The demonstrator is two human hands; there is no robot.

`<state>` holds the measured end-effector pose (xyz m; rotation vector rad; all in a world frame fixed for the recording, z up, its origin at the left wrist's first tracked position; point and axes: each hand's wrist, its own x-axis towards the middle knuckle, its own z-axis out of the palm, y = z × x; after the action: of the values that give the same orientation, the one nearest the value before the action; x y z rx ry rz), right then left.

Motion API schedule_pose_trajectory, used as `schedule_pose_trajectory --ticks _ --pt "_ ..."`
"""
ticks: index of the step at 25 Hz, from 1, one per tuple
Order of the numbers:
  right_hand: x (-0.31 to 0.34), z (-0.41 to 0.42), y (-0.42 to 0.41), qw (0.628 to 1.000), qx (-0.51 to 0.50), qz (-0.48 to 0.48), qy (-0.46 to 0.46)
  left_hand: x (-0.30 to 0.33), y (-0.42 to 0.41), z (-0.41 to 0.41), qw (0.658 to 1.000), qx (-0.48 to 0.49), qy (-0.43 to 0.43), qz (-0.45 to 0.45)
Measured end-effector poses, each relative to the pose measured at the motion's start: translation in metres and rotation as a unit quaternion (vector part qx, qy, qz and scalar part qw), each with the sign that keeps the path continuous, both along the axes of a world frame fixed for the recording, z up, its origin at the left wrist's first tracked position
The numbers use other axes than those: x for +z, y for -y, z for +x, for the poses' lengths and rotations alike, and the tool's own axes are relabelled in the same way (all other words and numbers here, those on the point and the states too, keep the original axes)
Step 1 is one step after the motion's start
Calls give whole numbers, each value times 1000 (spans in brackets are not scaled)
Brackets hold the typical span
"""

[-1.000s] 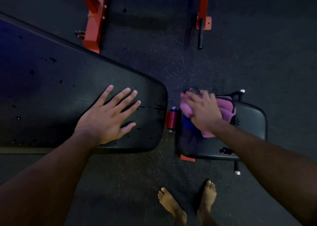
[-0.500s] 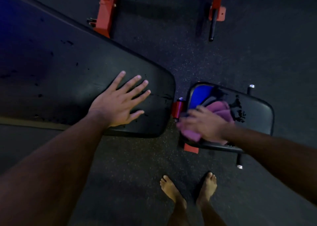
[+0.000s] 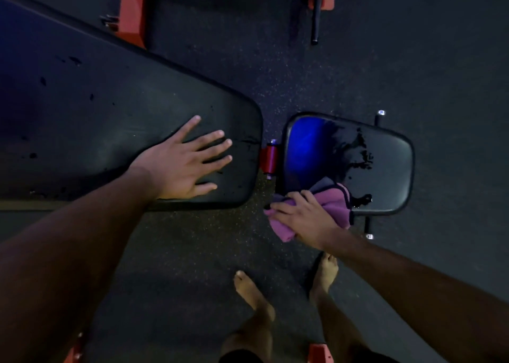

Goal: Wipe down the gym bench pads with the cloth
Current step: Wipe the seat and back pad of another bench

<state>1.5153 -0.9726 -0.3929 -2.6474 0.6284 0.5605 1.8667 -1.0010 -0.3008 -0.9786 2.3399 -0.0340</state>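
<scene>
Two hands, right hand (image 3: 304, 218) gripping cloth (image 3: 334, 207)

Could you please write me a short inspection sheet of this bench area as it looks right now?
Surface: long back pad black, with scuffs and small tears; small seat pad shows worn patches and a blue glare.
Job's things: pink cloth bunched at the seat pad's near edge.
Clutter: nothing seen.
Grips: left hand flat on the back pad, fingers spread; right hand holds the cloth.
Cables: nothing seen.
Surroundings: dark speckled floor, red frame beyond the bench, bare feet below.
</scene>
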Motion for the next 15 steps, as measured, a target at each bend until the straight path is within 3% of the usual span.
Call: schedule_pose_trajectory --ticks 3,8,12,15 --pt "12 2 -9 985 -166 -22 48 3 0 -2 999 6 24 32" --pt "7 8 -38 925 -373 -72 -8 0 8 -4 993 -91 10 68" --pt "-7 36 -37 932 -346 -100 -48 -2 25 -19 980 -149 67 115" --pt "-8 42 -31 910 -392 -130 -28 -8 44 -25 984 -145 8 107"
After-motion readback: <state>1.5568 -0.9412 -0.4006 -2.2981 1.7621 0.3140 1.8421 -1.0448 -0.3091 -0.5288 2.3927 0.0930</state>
